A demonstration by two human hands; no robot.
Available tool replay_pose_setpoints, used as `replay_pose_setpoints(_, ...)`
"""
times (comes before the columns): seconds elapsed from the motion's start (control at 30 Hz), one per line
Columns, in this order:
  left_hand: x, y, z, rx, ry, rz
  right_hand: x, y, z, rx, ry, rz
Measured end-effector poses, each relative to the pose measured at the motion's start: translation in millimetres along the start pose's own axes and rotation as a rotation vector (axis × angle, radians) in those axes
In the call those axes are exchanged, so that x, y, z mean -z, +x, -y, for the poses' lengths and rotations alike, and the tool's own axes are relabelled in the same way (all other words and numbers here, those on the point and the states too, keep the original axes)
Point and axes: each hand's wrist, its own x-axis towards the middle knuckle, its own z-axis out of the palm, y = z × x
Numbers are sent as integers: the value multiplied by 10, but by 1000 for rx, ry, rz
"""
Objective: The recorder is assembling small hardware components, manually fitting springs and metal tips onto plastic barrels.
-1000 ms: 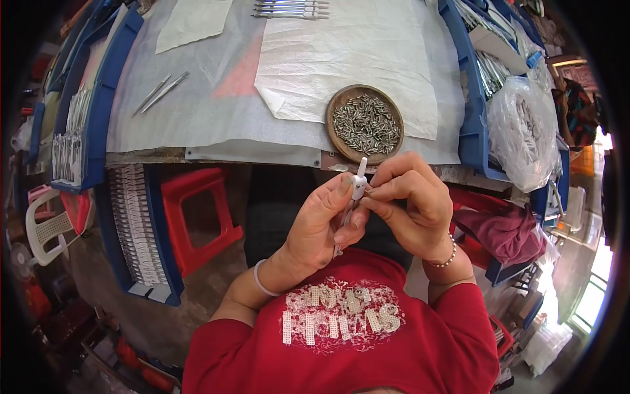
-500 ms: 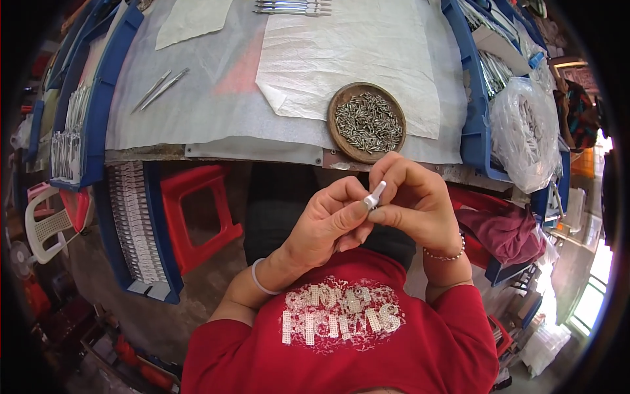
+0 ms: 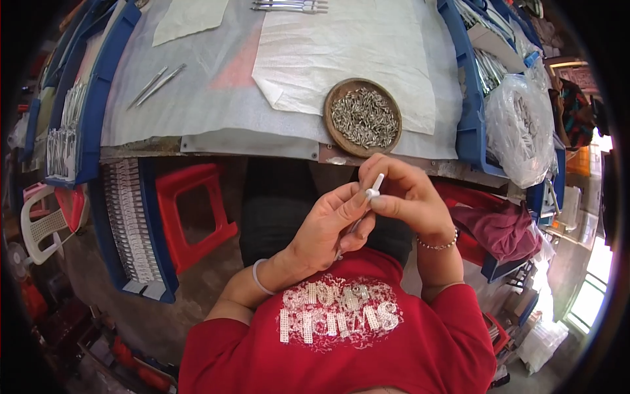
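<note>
In front of my lap, both hands meet at the fingertips around a small white pointed piece (image 3: 377,184). My left hand (image 3: 325,226) is closed around a slim metal tool (image 3: 356,225), whose lower end shows beneath the fingers. My right hand (image 3: 413,200) pinches the white piece between thumb and bent fingers, at the upper end of the tool. How the two parts join is hidden by the fingers. Just beyond my hands, on the table's near edge, a round brown bowl (image 3: 328,125) holds many small metal pins (image 3: 365,118).
Two slim metal tools (image 3: 157,85) lie on the paper-covered table (image 3: 197,111); several more tools (image 3: 289,6) lie farther back. Blue trays (image 3: 105,98) of metal parts flank it. A plastic bag (image 3: 518,131) bulges at right. A red stool (image 3: 226,230) stands below, left.
The white piece has turned to point more upright between my fingertips. More of the metal tool shows below my left hand. The view has shifted slightly.
</note>
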Motion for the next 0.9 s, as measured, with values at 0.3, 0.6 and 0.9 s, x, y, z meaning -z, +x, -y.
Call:
replay_pose_setpoints(0.3,39,-46,34,118,-33,52,-71,220,44,220,582,-202)
replay_pose_setpoints(0.6,92,-39,15,159,-220,79,-177,453,98,-45,767,-264)
replay_pose_setpoints(0.9,24,-54,-293,116,-172,9,-140,455,394,195,-327,-278)
